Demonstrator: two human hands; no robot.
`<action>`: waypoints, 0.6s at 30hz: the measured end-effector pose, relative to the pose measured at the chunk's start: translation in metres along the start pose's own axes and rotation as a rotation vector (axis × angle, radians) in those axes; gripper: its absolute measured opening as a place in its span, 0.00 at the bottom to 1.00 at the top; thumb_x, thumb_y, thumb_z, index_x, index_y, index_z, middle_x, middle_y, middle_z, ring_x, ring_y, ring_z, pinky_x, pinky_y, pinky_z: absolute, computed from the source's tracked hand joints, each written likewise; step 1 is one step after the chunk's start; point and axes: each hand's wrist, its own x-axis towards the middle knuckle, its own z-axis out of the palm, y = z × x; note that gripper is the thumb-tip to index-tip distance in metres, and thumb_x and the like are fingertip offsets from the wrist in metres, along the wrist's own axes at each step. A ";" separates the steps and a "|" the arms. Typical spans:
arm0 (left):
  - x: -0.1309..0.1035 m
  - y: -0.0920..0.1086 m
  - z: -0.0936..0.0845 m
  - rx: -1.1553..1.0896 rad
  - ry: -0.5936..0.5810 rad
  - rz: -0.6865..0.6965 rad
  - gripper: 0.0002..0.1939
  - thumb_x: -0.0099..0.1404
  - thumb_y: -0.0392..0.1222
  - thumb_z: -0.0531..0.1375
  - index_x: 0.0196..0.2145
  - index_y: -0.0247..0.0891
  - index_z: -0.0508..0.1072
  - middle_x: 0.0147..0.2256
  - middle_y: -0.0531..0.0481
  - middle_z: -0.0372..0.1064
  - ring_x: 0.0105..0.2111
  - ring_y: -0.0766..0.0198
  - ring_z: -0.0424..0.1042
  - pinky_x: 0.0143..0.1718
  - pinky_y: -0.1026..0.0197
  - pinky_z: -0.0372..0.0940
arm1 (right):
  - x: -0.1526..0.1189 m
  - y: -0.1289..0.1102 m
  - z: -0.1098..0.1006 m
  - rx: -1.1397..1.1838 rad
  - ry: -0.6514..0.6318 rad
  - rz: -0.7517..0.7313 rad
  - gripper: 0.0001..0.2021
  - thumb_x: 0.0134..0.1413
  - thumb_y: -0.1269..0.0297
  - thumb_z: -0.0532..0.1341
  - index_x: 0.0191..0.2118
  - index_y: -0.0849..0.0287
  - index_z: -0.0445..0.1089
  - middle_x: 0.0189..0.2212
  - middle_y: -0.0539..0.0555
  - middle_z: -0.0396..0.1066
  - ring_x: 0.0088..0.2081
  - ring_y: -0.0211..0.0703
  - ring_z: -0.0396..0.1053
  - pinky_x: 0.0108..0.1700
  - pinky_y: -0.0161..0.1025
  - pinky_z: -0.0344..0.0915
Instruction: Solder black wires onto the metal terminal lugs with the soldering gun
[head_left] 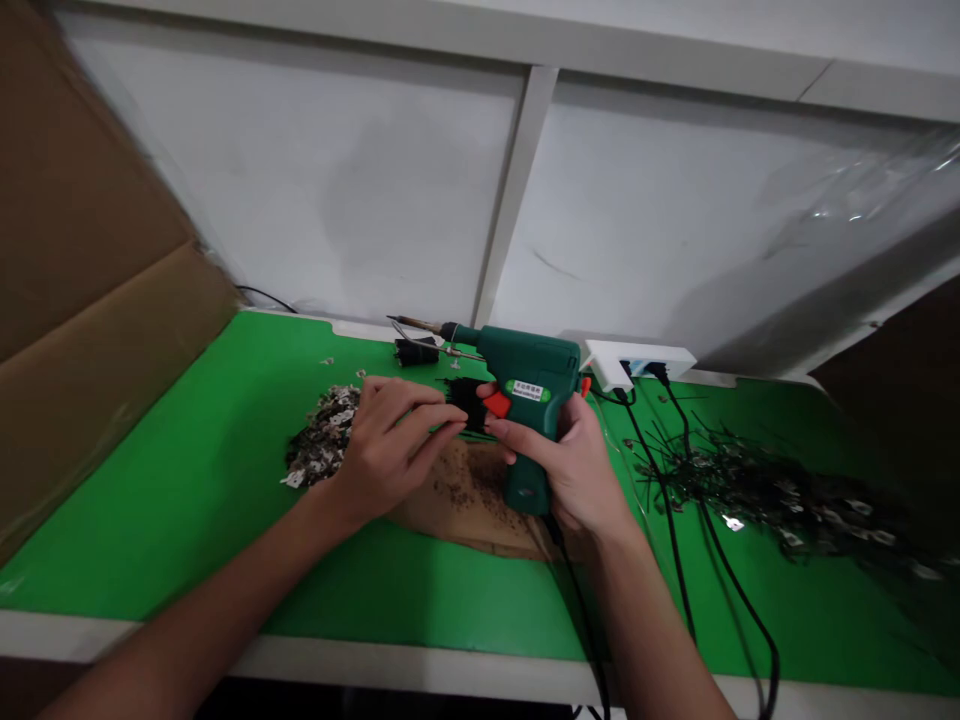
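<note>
Right now, the brown cardboard (97,250) at your left shows a folded wall; you cannot tell from this view what, if anything, it holds. The brown board (442,520) on the green tabletop (360,590), below your hands, carries a scatter of dark specks. The white power strip (637,353) against the back wall has two black plugs (658,372) seated in it.

You have one green soldering gun (529,365), raised above the board in front of you, its tip pointing left. Your right hand (585,470) grasps it by the handle, with fingers at its one red trigger (496,404). Your left hand (386,440) has thumb and fingertips brought together close to that trigger; you cannot tell whether something thin is pinched there.

Count two heaps lying on the tabletop: one of small metal pieces (322,440) beyond your left hand, and one of dark wires mixed with metal pieces (795,500) over to the right, both too tangled to number. Behind your hands there is one black roll (416,351), and nearer, one black bundle (461,395), partly covered by your fingers.
</note>
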 end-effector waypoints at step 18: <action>0.002 0.005 -0.002 -0.020 0.007 -0.007 0.02 0.70 0.35 0.63 0.38 0.40 0.73 0.33 0.51 0.74 0.33 0.62 0.73 0.38 0.55 0.61 | 0.000 0.000 0.001 0.026 -0.038 -0.022 0.20 0.41 0.65 0.76 0.43 0.53 0.75 0.43 0.51 0.78 0.25 0.33 0.65 0.25 0.34 0.65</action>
